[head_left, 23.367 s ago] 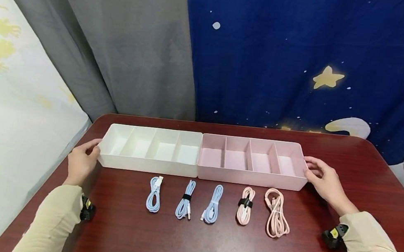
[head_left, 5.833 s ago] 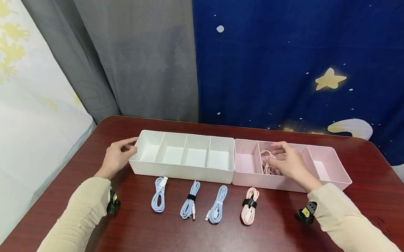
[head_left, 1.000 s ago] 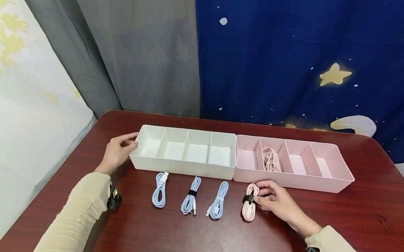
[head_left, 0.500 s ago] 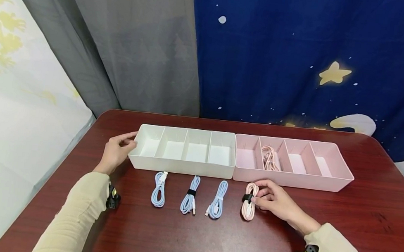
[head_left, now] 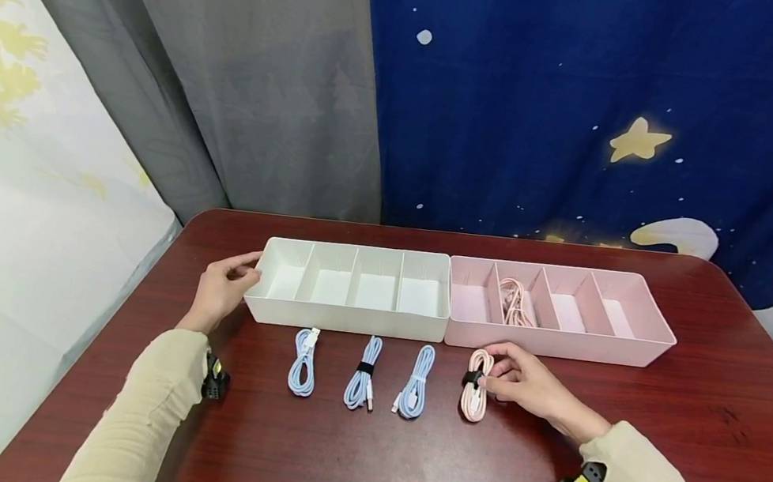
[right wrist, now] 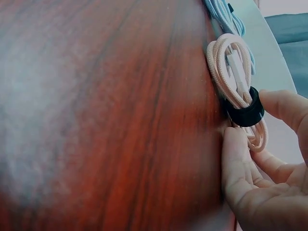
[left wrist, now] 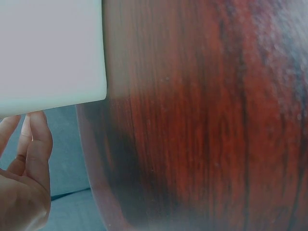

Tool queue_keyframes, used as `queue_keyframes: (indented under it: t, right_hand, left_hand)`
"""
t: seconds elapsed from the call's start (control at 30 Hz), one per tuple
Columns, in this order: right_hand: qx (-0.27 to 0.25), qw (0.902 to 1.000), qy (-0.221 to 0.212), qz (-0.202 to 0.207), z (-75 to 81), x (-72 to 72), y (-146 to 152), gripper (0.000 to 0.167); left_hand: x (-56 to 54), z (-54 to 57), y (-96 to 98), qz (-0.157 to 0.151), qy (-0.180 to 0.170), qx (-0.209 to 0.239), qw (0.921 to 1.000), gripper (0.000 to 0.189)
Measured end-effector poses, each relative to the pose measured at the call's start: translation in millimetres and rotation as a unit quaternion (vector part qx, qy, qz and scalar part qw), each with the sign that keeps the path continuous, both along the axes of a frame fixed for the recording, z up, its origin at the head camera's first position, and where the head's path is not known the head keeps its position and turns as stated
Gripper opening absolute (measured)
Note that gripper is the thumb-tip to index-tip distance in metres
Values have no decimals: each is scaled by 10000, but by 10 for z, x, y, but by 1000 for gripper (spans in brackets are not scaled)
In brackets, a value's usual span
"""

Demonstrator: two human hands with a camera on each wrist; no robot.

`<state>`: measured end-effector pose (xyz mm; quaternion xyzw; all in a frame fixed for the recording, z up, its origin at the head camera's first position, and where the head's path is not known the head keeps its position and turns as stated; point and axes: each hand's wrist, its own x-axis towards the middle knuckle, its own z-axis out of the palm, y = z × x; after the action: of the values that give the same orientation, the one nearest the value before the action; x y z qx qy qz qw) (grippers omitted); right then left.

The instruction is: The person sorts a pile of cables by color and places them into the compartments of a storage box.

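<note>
My right hand [head_left: 526,380] pinches a coiled pink charging cable [head_left: 474,402], bound with a black strap [right wrist: 246,113], in front of the pink box [head_left: 561,344]. In the right wrist view the thumb is at the strap and the fingers are at the coil's other side. My left hand [head_left: 219,293] rests its fingertips against the left end of the white box [head_left: 349,320]. In the left wrist view its fingers [left wrist: 39,132] reach the box's end wall. Another coiled pink cable [head_left: 514,302] lies in the pink box's second compartment from the left.
Left of the strapped pink cable lie three coiled blue cables: one with a white tie [head_left: 416,384], one with a black strap [head_left: 362,373] and one [head_left: 303,363] farthest left. The two boxes stand end to end on the dark red table [head_left: 361,461], with curtains behind.
Since the earliest frame, both boxes have shifted right and the loose pink cable has gone into the pink box. My right hand has since moved to the strapped cable; the last second shows little movement.
</note>
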<state>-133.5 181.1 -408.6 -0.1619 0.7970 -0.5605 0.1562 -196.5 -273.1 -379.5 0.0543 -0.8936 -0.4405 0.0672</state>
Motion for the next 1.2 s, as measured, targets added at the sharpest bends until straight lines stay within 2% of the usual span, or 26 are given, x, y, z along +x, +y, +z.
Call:
queue_keyframes:
  t: [0.77, 0.97, 1.2]
  right_hand:
    - [15, 9999, -142, 60, 23, -2, 9, 44]
    - [-150, 9995, -281, 49, 33, 2, 22, 46]
    - [-303, 9982, -509, 42, 58, 9, 35, 47]
  left_hand:
    - [25, 21, 4, -4, -54, 24, 10000, 38]
    - [28, 23, 14, 20, 8, -94, 10000, 37]
    - [30, 26, 19, 12, 56, 2, 10000, 37]
